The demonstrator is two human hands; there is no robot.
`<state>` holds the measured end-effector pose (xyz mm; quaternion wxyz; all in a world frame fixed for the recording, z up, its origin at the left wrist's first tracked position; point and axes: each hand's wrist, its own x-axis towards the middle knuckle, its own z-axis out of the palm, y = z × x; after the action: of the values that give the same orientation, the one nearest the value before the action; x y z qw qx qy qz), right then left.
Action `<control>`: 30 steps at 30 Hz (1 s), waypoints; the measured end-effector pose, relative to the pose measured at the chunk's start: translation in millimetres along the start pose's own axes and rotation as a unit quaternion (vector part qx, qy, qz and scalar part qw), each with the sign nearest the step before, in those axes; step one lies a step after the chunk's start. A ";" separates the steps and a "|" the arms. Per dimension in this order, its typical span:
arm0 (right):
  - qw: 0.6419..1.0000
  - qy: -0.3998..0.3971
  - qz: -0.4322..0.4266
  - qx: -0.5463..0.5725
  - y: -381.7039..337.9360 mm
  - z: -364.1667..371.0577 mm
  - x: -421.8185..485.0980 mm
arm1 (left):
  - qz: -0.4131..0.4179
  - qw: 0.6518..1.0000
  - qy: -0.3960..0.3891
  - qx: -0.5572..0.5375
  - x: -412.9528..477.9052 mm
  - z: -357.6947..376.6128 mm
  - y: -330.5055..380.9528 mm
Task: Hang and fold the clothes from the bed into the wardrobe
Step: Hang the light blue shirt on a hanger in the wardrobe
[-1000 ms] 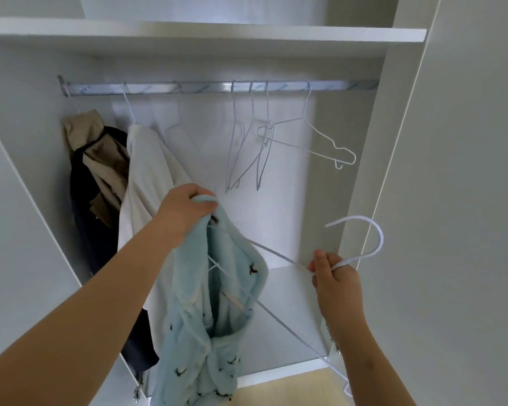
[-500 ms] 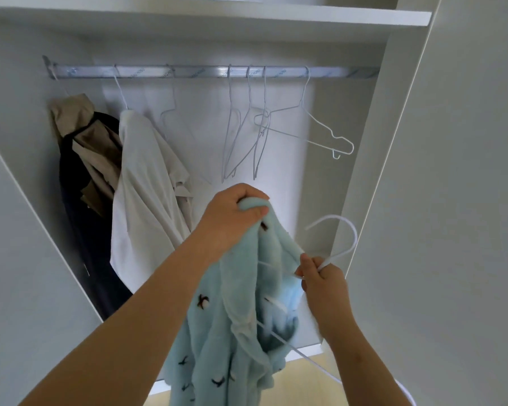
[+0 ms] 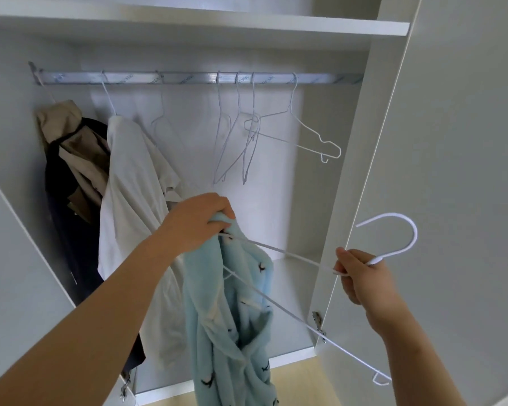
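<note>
White wire hanger point(image 3: 291, 254) lay crosswise: left hand point(image 3: 200, 221) gripped blue garment point(image 3: 232, 332) at its end, right hand point(image 3: 361, 276) pinched its neck.

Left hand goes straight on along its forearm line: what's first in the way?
Probably the empty wire hangers on the rail: the left hand, gripping the blue garment, points up-right toward them. Depth unclear.
</note>
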<state>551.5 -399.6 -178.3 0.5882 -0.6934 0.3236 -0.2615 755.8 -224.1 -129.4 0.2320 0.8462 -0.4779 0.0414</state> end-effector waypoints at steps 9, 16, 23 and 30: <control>0.997 -0.065 0.007 -0.038 2.6 21.8 -10.1 | 0.119 0.977 -0.013 -0.174 -6.4 24.7 50.7; 0.988 -0.035 0.088 0.126 21.7 60.3 -27.7 | 0.025 0.953 -0.005 -0.302 -19.5 40.9 74.4; 0.959 0.045 0.126 0.251 25.4 62.5 -28.6 | 0.060 0.930 -0.122 -0.342 -63.5 62.1 77.5; 0.955 0.035 0.077 0.286 0.8 61.8 -18.8 | -0.208 0.920 0.290 -0.159 -27.0 38.3 -8.7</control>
<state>585.0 -345.5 -189.3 0.7685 -0.4599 0.3083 -0.3208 742.6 -215.5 -174.3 0.4956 0.8294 -0.2026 0.1593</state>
